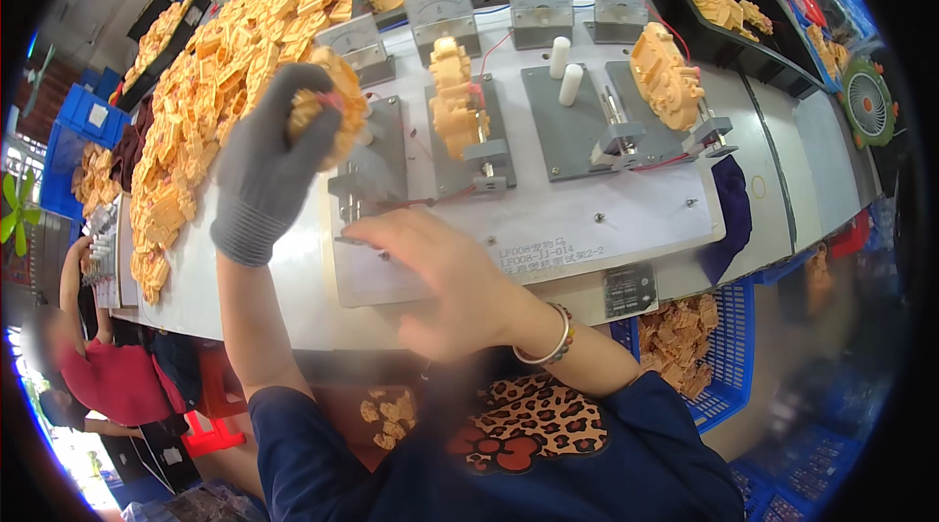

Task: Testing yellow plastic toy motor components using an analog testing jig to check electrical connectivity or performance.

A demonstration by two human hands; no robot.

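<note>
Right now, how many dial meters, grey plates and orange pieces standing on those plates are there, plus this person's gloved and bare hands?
Dial meters: 4
Grey plates: 4
Orange pieces on plates: 2
Gloved left hand: 1
Bare right hand: 1
Total: 12

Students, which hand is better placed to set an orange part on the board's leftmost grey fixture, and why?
Probably the left hand: gloved, it holds an orange part by the leftmost grey fixture, while the right hand, lower down, shows none.
</note>
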